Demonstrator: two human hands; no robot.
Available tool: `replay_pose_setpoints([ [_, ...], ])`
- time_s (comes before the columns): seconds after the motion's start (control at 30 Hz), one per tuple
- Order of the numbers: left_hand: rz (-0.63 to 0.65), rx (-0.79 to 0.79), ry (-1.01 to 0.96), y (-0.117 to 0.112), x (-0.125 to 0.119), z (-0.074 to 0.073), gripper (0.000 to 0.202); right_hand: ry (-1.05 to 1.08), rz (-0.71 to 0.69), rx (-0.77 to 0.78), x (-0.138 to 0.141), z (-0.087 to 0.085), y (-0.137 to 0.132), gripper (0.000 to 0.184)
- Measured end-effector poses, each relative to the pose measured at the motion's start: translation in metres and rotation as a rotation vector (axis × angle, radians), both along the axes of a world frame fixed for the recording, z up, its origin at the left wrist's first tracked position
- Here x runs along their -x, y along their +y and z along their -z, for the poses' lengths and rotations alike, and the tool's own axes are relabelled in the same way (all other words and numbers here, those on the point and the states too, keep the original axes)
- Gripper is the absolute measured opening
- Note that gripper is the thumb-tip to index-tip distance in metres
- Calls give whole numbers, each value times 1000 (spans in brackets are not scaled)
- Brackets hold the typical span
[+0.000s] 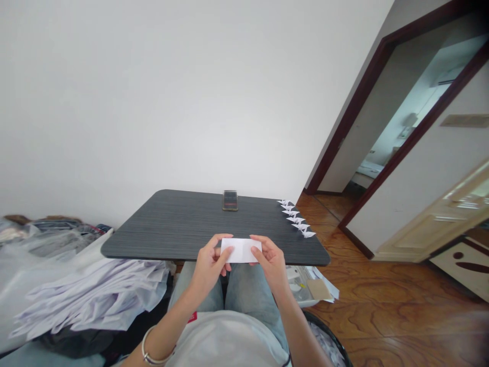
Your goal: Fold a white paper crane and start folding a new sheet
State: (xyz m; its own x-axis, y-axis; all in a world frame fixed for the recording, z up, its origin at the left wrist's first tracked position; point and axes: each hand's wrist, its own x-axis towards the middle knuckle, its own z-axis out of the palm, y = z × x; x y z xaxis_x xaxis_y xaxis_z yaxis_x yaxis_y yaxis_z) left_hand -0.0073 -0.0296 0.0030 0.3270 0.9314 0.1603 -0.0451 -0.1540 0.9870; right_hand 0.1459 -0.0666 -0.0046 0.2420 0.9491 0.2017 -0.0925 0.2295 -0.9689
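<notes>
A small white folded paper [241, 250] is held up between both hands, above the near edge of the dark table. A faint crease runs down its middle. My left hand [213, 260] pinches its left end, the thumb lying on the front and the fingers behind. At the right end my right hand [271, 260] grips it the same way. Along the table's right edge stand several white folded paper cranes [296, 220] in a row.
The dark wood-grain table [183, 224] carries a phone [230, 200] near the back wall. Piled white cloth [103, 295] lies at the lower left. Below the table's right side sit a container with papers [305, 285] and a black-rimmed bin [328, 339]. A doorway opens at the right.
</notes>
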Motion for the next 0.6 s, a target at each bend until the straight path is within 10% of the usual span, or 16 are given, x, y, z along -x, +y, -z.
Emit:
replay_pose_setpoints([
  [0.6, 23, -30, -61, -1, -4, 3, 43, 19, 72, 36, -1, 2, 1, 23],
])
